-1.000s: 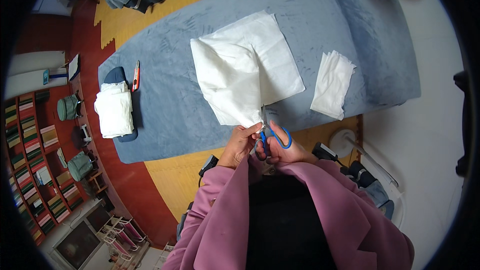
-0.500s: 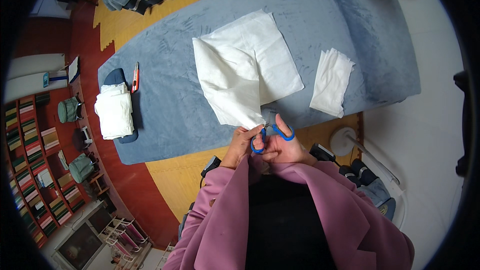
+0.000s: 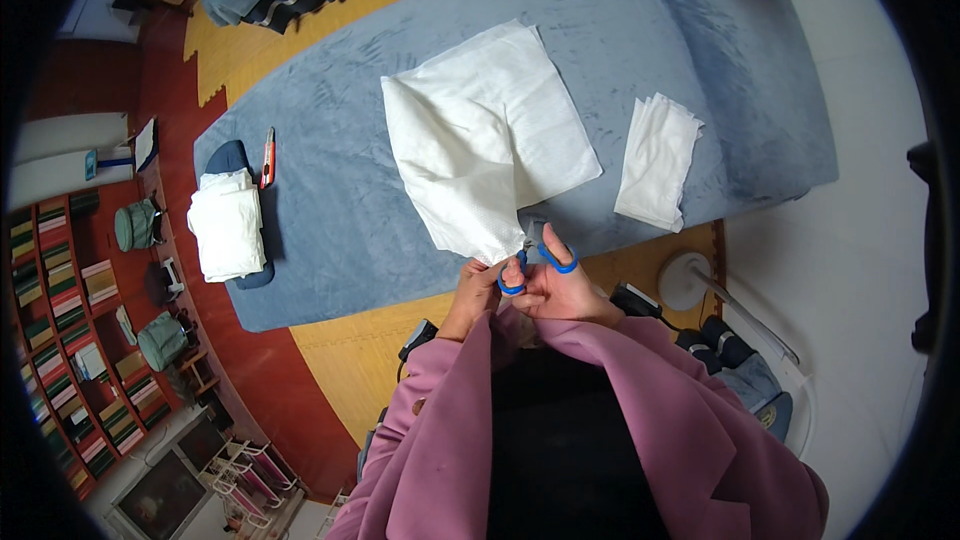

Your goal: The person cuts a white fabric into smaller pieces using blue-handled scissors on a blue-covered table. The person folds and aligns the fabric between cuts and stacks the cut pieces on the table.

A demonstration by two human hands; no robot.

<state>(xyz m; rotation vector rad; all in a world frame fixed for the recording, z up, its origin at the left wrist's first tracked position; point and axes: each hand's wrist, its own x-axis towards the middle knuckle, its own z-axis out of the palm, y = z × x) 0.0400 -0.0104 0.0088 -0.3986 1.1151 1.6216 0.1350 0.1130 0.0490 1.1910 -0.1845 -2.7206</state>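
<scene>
A large white cloth (image 3: 480, 130) lies partly folded over on the blue padded bed, one corner drawn to the near edge. My left hand (image 3: 474, 292) pinches that corner between thumb and fingers. In my right hand (image 3: 562, 290) is a pair of scissors with blue handles (image 3: 559, 259), thumb through one loop and fingers through the other. The handles are spread apart, and the blades meet the cloth close beside my left fingers. Part of the blades is hidden by the cloth.
On the blue bed (image 3: 330, 240), a folded white cloth stack (image 3: 226, 230) rests on a dark blue cushion (image 3: 228, 156) at left, beside a red utility knife (image 3: 268, 158). Another folded white cloth (image 3: 658, 162) lies to the right. A white lamp stand (image 3: 688, 282) stands at the near right.
The scissors have moved slightly up and left along the cloth's edge, and their blades show more. My left hand still pinches the corner.
</scene>
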